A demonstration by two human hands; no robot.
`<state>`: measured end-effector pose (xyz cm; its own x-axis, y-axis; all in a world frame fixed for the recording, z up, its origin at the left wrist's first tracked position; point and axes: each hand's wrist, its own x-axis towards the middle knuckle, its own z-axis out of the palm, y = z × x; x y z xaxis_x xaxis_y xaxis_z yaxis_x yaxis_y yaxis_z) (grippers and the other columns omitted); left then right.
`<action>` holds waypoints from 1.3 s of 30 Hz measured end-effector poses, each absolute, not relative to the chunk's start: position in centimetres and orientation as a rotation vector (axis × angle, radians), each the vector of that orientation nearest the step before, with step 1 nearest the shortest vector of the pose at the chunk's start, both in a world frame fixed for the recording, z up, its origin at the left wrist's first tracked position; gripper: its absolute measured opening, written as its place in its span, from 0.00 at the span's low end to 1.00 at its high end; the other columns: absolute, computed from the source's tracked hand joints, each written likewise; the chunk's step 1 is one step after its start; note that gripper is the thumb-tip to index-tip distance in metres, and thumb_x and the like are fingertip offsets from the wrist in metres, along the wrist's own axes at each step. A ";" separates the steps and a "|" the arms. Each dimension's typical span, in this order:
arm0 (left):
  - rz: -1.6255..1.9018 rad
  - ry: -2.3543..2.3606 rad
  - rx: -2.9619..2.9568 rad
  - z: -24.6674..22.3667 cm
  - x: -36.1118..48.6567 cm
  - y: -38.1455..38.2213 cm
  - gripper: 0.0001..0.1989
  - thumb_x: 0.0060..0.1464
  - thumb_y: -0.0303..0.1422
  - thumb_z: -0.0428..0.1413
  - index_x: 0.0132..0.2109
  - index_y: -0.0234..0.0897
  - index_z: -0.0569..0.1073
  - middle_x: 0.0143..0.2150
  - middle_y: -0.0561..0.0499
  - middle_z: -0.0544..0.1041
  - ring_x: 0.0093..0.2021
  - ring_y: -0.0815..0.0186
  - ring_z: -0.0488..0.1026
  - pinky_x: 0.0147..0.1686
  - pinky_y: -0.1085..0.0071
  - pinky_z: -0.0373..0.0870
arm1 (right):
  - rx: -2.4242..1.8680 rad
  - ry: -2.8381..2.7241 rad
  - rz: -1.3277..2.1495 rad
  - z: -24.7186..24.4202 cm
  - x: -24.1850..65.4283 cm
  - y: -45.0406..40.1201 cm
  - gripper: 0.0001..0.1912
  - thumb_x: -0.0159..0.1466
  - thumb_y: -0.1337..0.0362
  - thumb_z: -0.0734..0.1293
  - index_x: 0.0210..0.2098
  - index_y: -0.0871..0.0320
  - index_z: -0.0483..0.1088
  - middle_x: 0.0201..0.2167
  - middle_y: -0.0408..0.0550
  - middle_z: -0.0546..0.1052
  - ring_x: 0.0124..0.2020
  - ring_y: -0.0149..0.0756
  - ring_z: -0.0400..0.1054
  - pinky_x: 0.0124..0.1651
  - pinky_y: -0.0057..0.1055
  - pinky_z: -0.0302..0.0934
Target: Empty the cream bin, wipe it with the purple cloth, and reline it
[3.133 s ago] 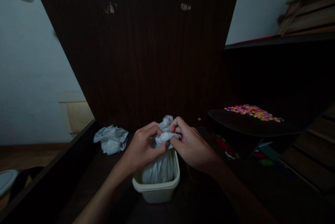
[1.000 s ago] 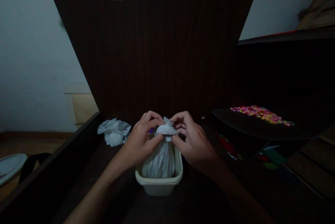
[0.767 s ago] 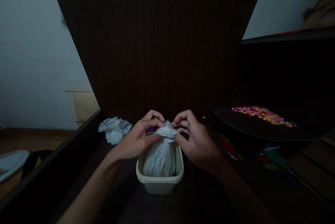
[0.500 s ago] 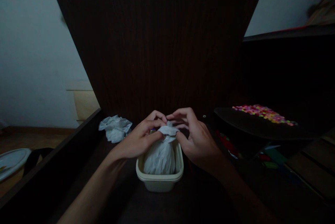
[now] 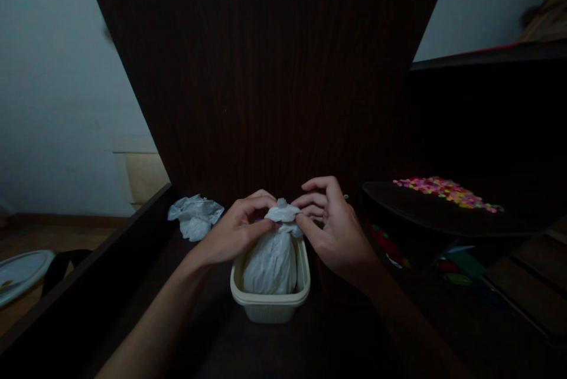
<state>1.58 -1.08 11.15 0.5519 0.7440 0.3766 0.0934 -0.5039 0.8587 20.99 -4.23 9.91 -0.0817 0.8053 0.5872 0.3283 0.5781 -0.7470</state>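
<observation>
A whitish plastic bag (image 5: 271, 264), full and rounded, stands in a cream rectangular tub (image 5: 271, 299) on the dark surface. Its top is twisted into a knot. My left hand (image 5: 241, 228) pinches the left side of the knot between thumb and fingers. On the other side, the thumb and index finger of my right hand (image 5: 332, 225) pinch the knot's right edge, with the remaining fingers curved and raised. What the bag contains is hidden.
Another crumpled plastic bag (image 5: 195, 216) lies behind and left of the tub. A dark shelf (image 5: 398, 213) at the right bears small colourful pieces (image 5: 447, 191). A raised board (image 5: 88, 278) edges the left side; a dark panel (image 5: 274, 84) rises behind.
My right hand's fingers have lifted and spread away from the bag's top. The knot has shifted slightly left, and its tip now shows between my hands. The tub has hardly moved.
</observation>
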 end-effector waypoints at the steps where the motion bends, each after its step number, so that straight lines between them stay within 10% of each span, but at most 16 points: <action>1: 0.976 0.677 1.920 11.0 1.7 -1.1 0.03 0.57 0.29 0.59 0.37 0.35 0.77 0.41 0.49 0.73 0.43 0.61 0.70 0.45 0.66 0.65 | -0.928 -1.643 0.531 9.8 21.0 -4.2 0.17 0.62 0.68 0.66 0.48 0.52 0.58 0.36 0.46 0.80 0.35 0.38 0.78 0.35 0.32 0.71; 9: 1.131 0.600 1.839 9.7 2.0 -1.1 0.19 0.57 0.24 0.61 0.53 0.41 0.68 0.42 0.53 0.75 0.44 0.65 0.73 0.45 0.69 0.68 | -0.826 -1.569 0.486 9.2 20.5 -4.0 0.20 0.59 0.73 0.67 0.46 0.50 0.60 0.42 0.46 0.74 0.41 0.36 0.76 0.44 0.36 0.72; 27: 1.151 0.618 2.068 9.9 1.4 0.1 0.03 0.59 0.26 0.60 0.38 0.34 0.79 0.45 0.46 0.74 0.46 0.62 0.73 0.47 0.66 0.69 | -0.807 -1.568 0.384 9.2 20.2 -3.8 0.19 0.59 0.72 0.68 0.46 0.51 0.62 0.49 0.49 0.68 0.46 0.39 0.72 0.45 0.38 0.72; 39: 1.069 0.535 1.695 9.9 1.6 -0.3 0.15 0.55 0.39 0.69 0.41 0.33 0.76 0.37 0.50 0.77 0.38 0.65 0.72 0.39 0.70 0.67 | -1.098 -1.621 0.466 9.6 21.1 -3.7 0.15 0.62 0.64 0.67 0.45 0.51 0.60 0.32 0.42 0.79 0.25 0.33 0.68 0.29 0.32 0.59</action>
